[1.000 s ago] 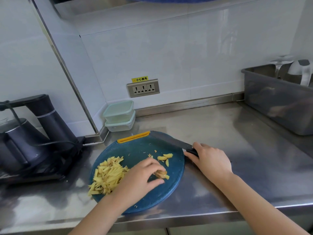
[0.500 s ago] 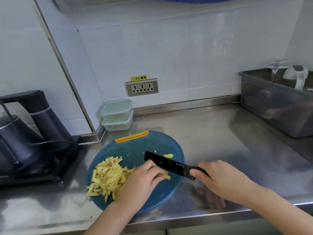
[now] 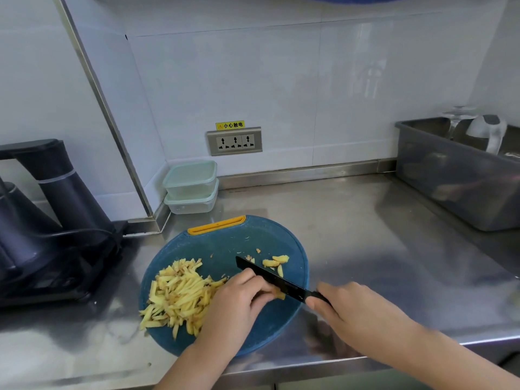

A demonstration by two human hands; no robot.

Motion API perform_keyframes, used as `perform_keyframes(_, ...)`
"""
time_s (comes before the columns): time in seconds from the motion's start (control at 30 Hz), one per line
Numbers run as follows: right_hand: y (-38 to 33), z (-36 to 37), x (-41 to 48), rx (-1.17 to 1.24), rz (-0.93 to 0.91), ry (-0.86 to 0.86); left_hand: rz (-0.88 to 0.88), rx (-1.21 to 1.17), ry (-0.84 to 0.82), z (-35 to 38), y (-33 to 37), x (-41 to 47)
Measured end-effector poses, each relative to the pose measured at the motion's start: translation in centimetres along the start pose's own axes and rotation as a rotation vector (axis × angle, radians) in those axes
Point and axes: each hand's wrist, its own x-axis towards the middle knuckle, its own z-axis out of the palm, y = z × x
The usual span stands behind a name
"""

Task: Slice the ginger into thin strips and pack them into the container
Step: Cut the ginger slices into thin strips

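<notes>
Tabletop (image 3: 365,235) of steel carries a round blue cutting board (image 3: 219,249), where a heap of ginger strips (image 3: 180,294) lies on its left half. Two stacked lidded containers (image 3: 191,187) wait by the wall, well apart from the board. The black knife (image 3: 270,277), at the board's far edge a second ago, now crosses the ginger piece (image 3: 279,294). The right hand (image 3: 360,311) has its fingers wrapped round the handle, and the left hand (image 3: 236,305) curls its fingers, pinching that piece down. Cutting has resumed, I judge; loose slices (image 3: 274,263) remain and packing is not begun.

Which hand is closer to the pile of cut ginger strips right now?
Left. The left hand holds a ginger piece just beside the pile; the right hand grips the knife handle past the board's right rim.
</notes>
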Motion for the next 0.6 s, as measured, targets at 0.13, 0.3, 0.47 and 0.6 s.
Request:
perform_keyframes(0.13, -0.4, -1.0, 0.1, 0.065, 0.049, 0.062, 0.003, -0.012, -0.002, 0.1, -0.2, -0.1)
perform_keyframes(0.3, -0.1, -1.6, 0.5, 0.143, 0.056, 0.053, 0.018, 0.01, 0.011, 0.1, -0.1, -0.1)
perform_keyframes(0.47, 0.2, -1.4, 0.4, 0.188, 0.057, 0.024, 0.029, 0.043, 0.015, 0.1, 0.1, 0.0)
perform_keyframes(0.6, 0.4, -1.4, 0.2, 0.174, 0.051, 0.008, 0.027, 0.063, 0.005, 0.1, 0.0, -0.1)
